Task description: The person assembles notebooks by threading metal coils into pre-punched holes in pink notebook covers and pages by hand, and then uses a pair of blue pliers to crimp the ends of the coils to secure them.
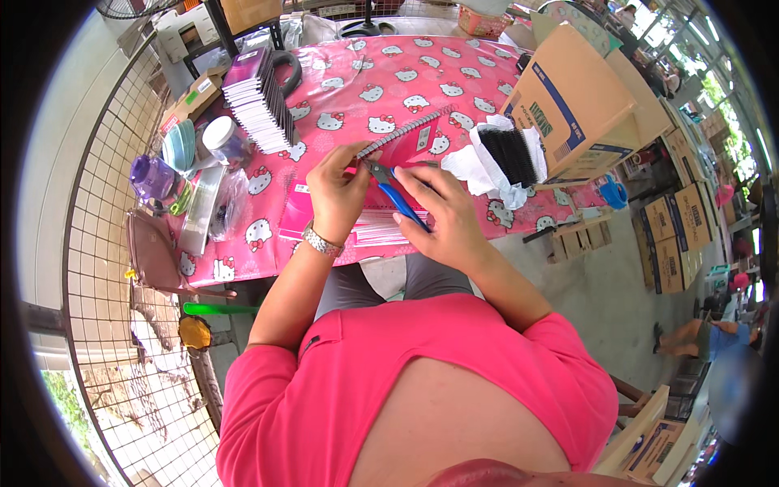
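My left hand (337,185), with a watch on its wrist, pinches the near end of a spiral notebook (422,140) by its wire coil. The pink-covered notebook is tilted up over the table. In my right hand (446,215) is a pair of blue-handled cutting pliers (398,196), its jaws at the coil's end beside my left fingertips. Whether the jaws touch the wire I cannot tell. Below the hands, a pile of pink notebooks (377,231) lies at the table's near edge, partly covered by my hands.
A tall stack of purple notebooks (260,101) stands at the back left, near a white tub (225,138) and a purple bottle (152,177). To the right, black coils (510,157) lie in white paper against a cardboard box (560,101). A wire fence (134,349) borders the left side.
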Tool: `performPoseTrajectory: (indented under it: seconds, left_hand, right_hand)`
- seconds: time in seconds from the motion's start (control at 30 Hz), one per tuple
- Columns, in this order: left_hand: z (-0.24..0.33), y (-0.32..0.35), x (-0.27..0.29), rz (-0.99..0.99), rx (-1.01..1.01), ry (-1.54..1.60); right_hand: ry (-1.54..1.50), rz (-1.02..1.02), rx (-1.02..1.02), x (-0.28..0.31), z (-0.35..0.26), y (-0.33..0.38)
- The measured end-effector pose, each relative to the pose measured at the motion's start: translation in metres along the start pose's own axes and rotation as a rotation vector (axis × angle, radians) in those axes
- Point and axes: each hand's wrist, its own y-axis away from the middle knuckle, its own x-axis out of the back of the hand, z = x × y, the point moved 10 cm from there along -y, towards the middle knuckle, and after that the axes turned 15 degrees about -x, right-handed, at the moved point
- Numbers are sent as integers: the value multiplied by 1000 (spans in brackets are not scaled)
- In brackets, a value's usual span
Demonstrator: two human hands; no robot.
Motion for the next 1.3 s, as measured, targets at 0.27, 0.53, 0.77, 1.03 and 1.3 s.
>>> performPoseTrajectory:
  seconds: [0.27,0.53,0.77,1.03,1.3]
  left_hand:
    - [21,-21,24,27,-127,-157]
    - [-54,-43,72,-456,-61,-700]
    - [-232,110,13,-966,422,-598]
    - [-55,-24,27,-265,-209,-448]
    - [58,26,-57,-826,-513,-352]
  right_hand:
    - [-1246,-478,-721,-44,56,12]
    - [36,-139,-611,-70,247,101]
    - [333,217,-423,-53,257,62]
    - [689,-7,-982,-4,409,39]
    - [562,-14,-1063,-12,426,19]
